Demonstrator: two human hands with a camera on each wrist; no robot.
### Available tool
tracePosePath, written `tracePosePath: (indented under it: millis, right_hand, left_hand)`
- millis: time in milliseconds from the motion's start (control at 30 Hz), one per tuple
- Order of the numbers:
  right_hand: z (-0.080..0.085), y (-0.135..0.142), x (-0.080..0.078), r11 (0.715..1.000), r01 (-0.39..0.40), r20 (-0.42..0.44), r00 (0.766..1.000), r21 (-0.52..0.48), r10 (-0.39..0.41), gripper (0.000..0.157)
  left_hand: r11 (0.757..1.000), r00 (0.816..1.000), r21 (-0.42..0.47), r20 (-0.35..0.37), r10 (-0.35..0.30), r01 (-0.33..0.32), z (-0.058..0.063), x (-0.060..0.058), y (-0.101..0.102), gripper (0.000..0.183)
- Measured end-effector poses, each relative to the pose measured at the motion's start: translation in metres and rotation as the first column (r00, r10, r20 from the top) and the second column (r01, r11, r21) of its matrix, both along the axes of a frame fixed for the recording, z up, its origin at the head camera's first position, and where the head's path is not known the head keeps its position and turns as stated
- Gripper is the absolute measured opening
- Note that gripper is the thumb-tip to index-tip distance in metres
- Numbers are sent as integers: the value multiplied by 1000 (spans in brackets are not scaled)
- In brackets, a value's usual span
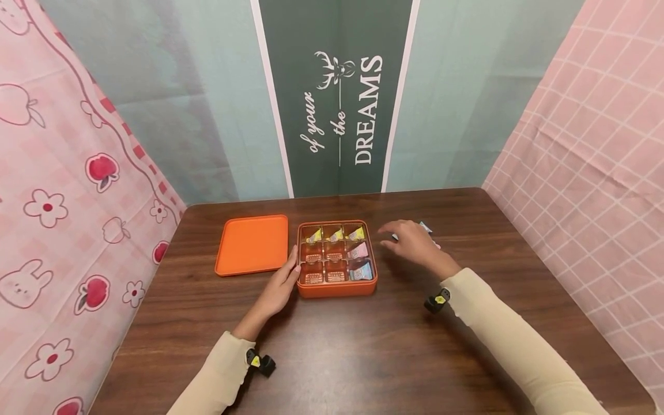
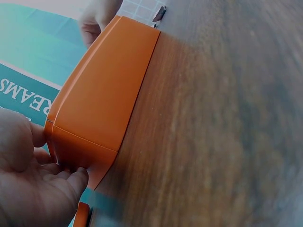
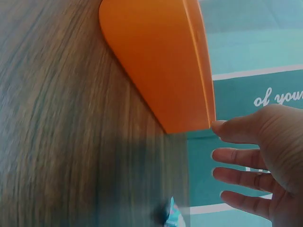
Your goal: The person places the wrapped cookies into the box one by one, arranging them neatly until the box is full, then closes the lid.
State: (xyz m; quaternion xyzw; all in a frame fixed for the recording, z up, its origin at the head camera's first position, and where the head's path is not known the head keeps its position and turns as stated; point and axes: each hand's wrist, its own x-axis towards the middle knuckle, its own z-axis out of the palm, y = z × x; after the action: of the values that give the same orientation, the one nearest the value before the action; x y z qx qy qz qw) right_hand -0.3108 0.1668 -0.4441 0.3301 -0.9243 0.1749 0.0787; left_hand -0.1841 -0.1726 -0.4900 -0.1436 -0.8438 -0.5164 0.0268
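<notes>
An orange square box (image 1: 337, 288) with several compartments stands on the table. Its far row holds three yellow wrapped candies (image 1: 335, 234); the right column also has a pink candy (image 1: 358, 251) and a blue candy (image 1: 361, 271). My left hand (image 1: 277, 288) holds the box at its left side, the thumb by the rim and the fingers against the wall in the left wrist view. To the right of the box, my right hand (image 1: 412, 242) hovers with fingers spread and nothing between them. Loose wrapped candies (image 1: 425, 227) lie partly hidden beyond it.
An orange lid (image 1: 253, 245) lies flat on the wooden table (image 1: 342, 351), left of the box. Printed cloth (image 1: 67, 230) hangs on the left, pink checked cloth (image 1: 586, 173) on the right, and a green backdrop (image 1: 337, 173) behind the far edge.
</notes>
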Motion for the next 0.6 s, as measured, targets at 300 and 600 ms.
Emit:
tracePosePath:
  millis: [300, 600]
  right_hand:
    - [-7, 15, -4, 998, 62, 56, 996, 9, -62, 32]
    - [-14, 29, -11, 992, 117, 88, 989, 48, -121, 37]
  left_hand:
    - [1000, 1000, 1, 17, 1, -1, -3, -1, -3, 54]
    - [999, 998, 14, 59, -30, 29, 32, 13, 4, 54]
